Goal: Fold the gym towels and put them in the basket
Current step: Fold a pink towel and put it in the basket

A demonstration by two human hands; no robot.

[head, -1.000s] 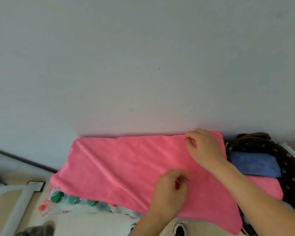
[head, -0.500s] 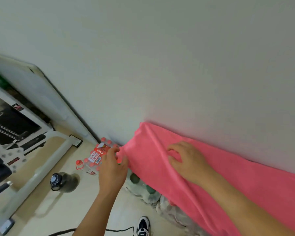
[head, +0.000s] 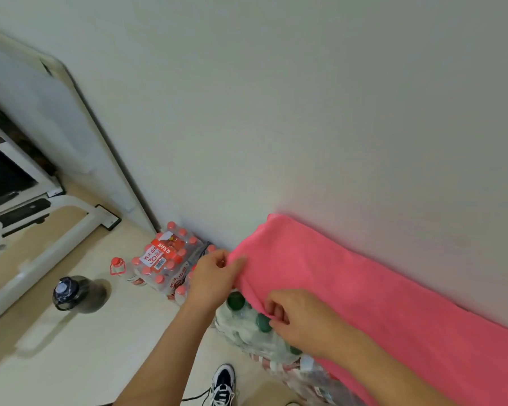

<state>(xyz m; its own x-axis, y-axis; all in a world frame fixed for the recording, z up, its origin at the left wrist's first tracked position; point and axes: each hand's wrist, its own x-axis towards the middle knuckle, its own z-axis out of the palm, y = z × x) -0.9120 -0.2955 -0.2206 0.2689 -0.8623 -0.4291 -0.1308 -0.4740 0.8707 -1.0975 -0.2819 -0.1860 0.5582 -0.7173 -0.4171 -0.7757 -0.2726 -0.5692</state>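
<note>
A long pink towel [head: 364, 294] lies spread along the foot of the white wall, draped over packs of bottles. My left hand [head: 214, 276] pinches the towel's left end near its far corner. My right hand [head: 296, 315] pinches the near edge of the same end, a little to the right. The basket is out of the frame.
Under the towel sit shrink-wrapped packs of green-capped bottles [head: 247, 320]. A pack of red-capped bottles [head: 165, 259] and a loose one [head: 119, 268] stand by the wall. A dark jug [head: 74, 294] is on the floor. A white exercise-machine frame [head: 41, 238] fills the left. My shoe [head: 223, 385] is below.
The view swung left from the basket end to the towel's left end. My left hand went to the far left corner and my right hand dropped to the near edge; both now pinch it.
</note>
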